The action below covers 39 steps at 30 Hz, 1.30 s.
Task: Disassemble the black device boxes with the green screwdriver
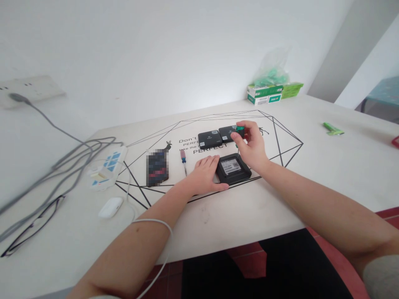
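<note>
A black square electronic box (233, 179) lies on the table with a white printed label facing up. My left hand (207, 174) grips its left edge, thumb at the near corner and fingers along the far side. In my right hand (252, 143) is a green-handled screwdriver (239, 129), held upright, its thin shaft pointing down at the box's far right corner. Whether the tip sits in a screw cannot be made out. Just behind are two similar black boxes, one at left (209, 139) and one at right (227, 133), the latter partly covered by my right fingers.
A red-and-blue-handled screwdriver (183, 157) lies left of my left hand, beside a pixelated dark object (157, 168). Further left are a power strip (107, 168), grey cables, a white earphone case (111, 207) and glasses (33, 224). Green-and-white boxes (264, 94) stand at the back right.
</note>
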Tool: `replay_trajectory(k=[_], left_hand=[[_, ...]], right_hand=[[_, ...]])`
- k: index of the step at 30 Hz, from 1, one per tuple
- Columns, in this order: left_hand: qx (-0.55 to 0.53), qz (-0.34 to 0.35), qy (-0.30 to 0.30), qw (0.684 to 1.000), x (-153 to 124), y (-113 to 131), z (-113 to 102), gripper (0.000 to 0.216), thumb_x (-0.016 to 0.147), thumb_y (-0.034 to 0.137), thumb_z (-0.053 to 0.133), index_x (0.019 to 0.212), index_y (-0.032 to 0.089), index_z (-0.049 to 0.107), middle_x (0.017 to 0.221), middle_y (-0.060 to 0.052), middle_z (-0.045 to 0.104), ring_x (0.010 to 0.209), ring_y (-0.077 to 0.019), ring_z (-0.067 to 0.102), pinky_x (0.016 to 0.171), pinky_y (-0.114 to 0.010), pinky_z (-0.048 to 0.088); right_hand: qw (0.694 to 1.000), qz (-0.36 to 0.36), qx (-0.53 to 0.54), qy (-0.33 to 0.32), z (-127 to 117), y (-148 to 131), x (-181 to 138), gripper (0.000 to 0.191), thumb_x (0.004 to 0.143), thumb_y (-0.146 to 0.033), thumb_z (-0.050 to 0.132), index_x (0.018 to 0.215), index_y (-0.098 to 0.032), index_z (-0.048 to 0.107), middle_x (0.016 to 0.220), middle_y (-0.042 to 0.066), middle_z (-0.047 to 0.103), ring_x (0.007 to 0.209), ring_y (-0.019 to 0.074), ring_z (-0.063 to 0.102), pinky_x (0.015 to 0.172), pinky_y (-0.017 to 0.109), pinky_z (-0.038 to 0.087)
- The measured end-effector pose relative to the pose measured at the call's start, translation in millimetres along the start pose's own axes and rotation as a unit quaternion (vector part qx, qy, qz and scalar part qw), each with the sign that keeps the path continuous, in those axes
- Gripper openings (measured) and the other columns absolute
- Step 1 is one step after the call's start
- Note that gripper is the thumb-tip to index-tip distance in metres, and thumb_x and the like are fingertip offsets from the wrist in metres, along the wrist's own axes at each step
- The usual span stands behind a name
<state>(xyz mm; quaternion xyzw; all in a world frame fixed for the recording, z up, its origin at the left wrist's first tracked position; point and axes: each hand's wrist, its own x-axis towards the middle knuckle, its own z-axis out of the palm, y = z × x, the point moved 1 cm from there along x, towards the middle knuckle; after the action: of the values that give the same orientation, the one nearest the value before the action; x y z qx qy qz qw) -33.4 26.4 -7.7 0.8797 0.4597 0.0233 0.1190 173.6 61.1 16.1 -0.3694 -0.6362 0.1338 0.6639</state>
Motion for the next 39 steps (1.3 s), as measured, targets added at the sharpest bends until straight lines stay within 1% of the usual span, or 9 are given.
replay_trajectory(k=[10, 15, 19, 22, 27, 30, 34, 37, 39], left_hand=[[0.005, -0.002, 0.000, 1.000, -0.1, 1.3, -0.2, 0.116, 0.084, 0.077, 0.059, 0.166, 0.005, 0.018, 0.172, -0.026, 0.024, 0.160, -0.0415, 0.023, 0.129, -0.052, 0.017], [-0.014, -0.005, -0.004, 1.000, -1.2, -0.1, -1.1, 0.116, 0.084, 0.076, 0.061, 0.167, 0.010, 0.016, 0.175, -0.024, 0.017, 0.162, -0.0419, 0.017, 0.130, -0.055, 0.016], [-0.052, 0.033, 0.027, 0.998, -2.5, 5.7, -1.6, 0.121, 0.081, 0.074, 0.068, 0.169, 0.014, 0.013, 0.178, -0.021, -0.004, 0.164, -0.0418, 0.001, 0.130, -0.057, 0.013], [-0.073, 0.056, 0.050, 0.994, -0.6, 14.9, 0.9, 0.098, 0.087, 0.069, 0.066, 0.165, 0.020, 0.032, 0.178, -0.018, 0.007, 0.164, -0.0419, 0.007, 0.130, -0.058, 0.015], [-0.076, 0.034, 0.079, 0.993, 8.1, 23.3, 7.5, 0.097, 0.080, 0.069, 0.074, 0.158, 0.022, 0.043, 0.163, -0.022, 0.039, 0.151, -0.0462, 0.035, 0.123, -0.062, 0.028], [-0.075, 0.044, 0.108, 0.990, 10.1, 22.4, 9.1, 0.090, 0.077, 0.060, 0.078, 0.151, 0.019, 0.049, 0.147, -0.021, 0.051, 0.138, -0.0420, 0.046, 0.120, -0.058, 0.036], [-0.094, 0.051, 0.117, 0.987, 5.5, 16.7, 6.2, 0.089, 0.074, 0.057, 0.079, 0.149, 0.019, 0.049, 0.139, -0.018, 0.052, 0.134, -0.0386, 0.047, 0.119, -0.055, 0.039], [-0.121, 0.019, 0.128, 0.984, 0.4, 10.8, 1.5, 0.087, 0.074, 0.055, 0.079, 0.147, 0.019, 0.049, 0.139, -0.017, 0.052, 0.137, -0.0381, 0.045, 0.120, -0.054, 0.038], [-0.163, -0.018, 0.153, 0.975, -1.1, 6.5, -1.3, 0.083, 0.075, 0.053, 0.080, 0.145, 0.021, 0.050, 0.141, -0.017, 0.052, 0.139, -0.0380, 0.044, 0.121, -0.055, 0.036]], right_hand=[[0.998, 0.041, 0.015, 0.054, -6.7, 5.1, 9.7, 0.041, 0.093, -0.061, 0.066, 0.115, -0.027, 0.060, 0.104, 0.004, 0.067, 0.085, 0.0177, 0.064, 0.076, 0.037, 0.058], [0.980, 0.137, 0.101, 0.106, -12.7, 8.9, 22.4, 0.042, 0.091, -0.064, 0.065, 0.116, -0.031, 0.058, 0.095, 0.001, 0.067, 0.069, 0.0127, 0.060, 0.056, 0.026, 0.050], [0.938, 0.279, 0.202, 0.033, -9.3, 2.2, 22.8, 0.037, 0.084, -0.056, 0.071, 0.100, -0.024, 0.065, 0.077, 0.000, 0.067, 0.050, 0.0096, 0.048, 0.040, 0.023, 0.032], [0.920, 0.317, 0.220, -0.069, -4.6, -3.4, 19.3, 0.031, 0.080, -0.049, 0.072, 0.089, -0.020, 0.069, 0.071, 0.001, 0.067, 0.050, 0.0111, 0.049, 0.041, 0.025, 0.032], [0.942, 0.274, -0.046, -0.187, -10.5, 10.4, 27.1, 0.025, 0.087, -0.039, 0.063, 0.075, -0.019, 0.068, 0.066, 0.002, 0.066, 0.056, 0.0137, 0.054, 0.053, 0.028, 0.041], [0.891, 0.252, -0.275, -0.259, -20.7, 27.1, 35.8, 0.021, 0.092, -0.034, 0.058, 0.083, -0.018, 0.070, 0.075, 0.006, 0.072, 0.073, 0.0201, 0.066, 0.069, 0.031, 0.048], [0.767, 0.213, -0.449, -0.407, -28.0, 41.8, 33.2, 0.023, 0.094, -0.031, 0.057, 0.104, -0.016, 0.072, 0.111, 0.017, 0.076, 0.104, 0.0309, 0.070, 0.085, 0.039, 0.051], [0.749, 0.212, -0.465, -0.423, -28.8, 43.6, 24.3, 0.026, 0.093, -0.034, 0.061, 0.109, -0.016, 0.071, 0.122, 0.021, 0.071, 0.107, 0.0338, 0.070, 0.086, 0.044, 0.053], [0.769, 0.196, -0.469, -0.387, -27.4, 37.9, 21.7, 0.028, 0.093, -0.036, 0.062, 0.112, -0.017, 0.069, 0.126, 0.021, 0.068, 0.106, 0.0338, 0.069, 0.087, 0.048, 0.054]])
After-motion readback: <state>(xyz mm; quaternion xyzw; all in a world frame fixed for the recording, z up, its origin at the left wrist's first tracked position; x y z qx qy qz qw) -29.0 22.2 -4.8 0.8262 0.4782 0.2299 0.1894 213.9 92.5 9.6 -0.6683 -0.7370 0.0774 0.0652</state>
